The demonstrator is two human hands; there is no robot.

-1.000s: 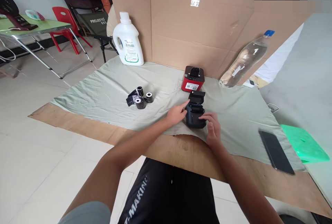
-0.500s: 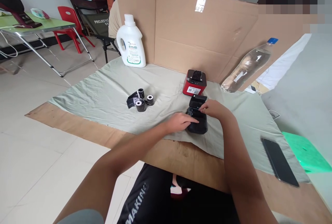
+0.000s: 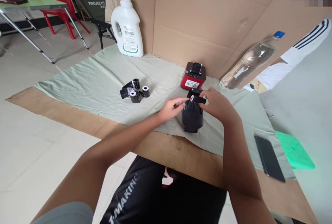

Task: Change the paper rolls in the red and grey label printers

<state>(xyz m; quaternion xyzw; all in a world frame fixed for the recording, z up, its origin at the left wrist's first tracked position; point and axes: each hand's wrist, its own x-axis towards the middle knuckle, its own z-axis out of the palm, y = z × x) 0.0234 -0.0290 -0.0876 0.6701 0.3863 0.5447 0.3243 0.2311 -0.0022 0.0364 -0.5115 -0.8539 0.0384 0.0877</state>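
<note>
- I see the black roll [image 3: 197, 99] over the far end of the black device [image 3: 193, 116]; whether it's seated, I can't tell.
- Its long axis runs roughly side to side, 1 white core end facing left.
- My right hand [image 3: 217, 105] is nearer, pinching the roll's right end between thumb and fingers, with almost no gap.
- My left hand [image 3: 169, 109] is loosely parted, gripping nothing I can see, index finger pointing at the core; contact is unclear.

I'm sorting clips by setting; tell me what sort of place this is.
Probably an indoor workroom: a brown cardboard partition stands behind a wooden worktable draped in pale green cloth, with a green-topped folding table off left.
</note>
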